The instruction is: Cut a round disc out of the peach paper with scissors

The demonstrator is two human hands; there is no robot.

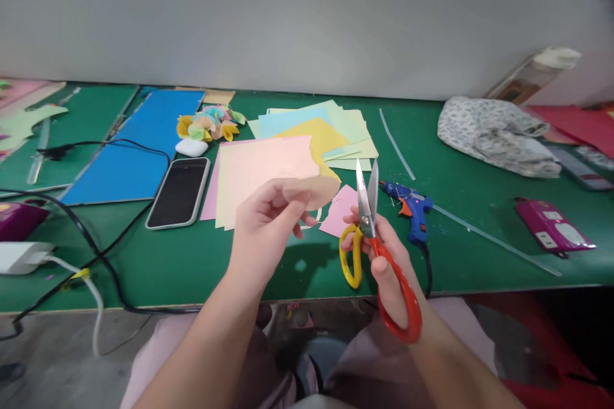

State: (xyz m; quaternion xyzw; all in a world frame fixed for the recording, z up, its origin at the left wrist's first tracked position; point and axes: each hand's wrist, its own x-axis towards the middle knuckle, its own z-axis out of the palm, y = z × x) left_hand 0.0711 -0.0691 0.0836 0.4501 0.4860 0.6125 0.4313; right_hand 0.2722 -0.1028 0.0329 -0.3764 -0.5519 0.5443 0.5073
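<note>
Right of the middle of the frame, the right hand is holding the scissors, fingers curling around the handles. The blades are sitting apart, so a careless snip could nip a finger. The scissors' long way is running up the frame, leaning a bit left, tips pointing to the top. In the middle, the left hand's fingers are pinching a tan paper piece; a loose pinch could let it slip. Its long way is running sideways, round end pointing right. Farther off, the glue gun is resting on the table.
</note>
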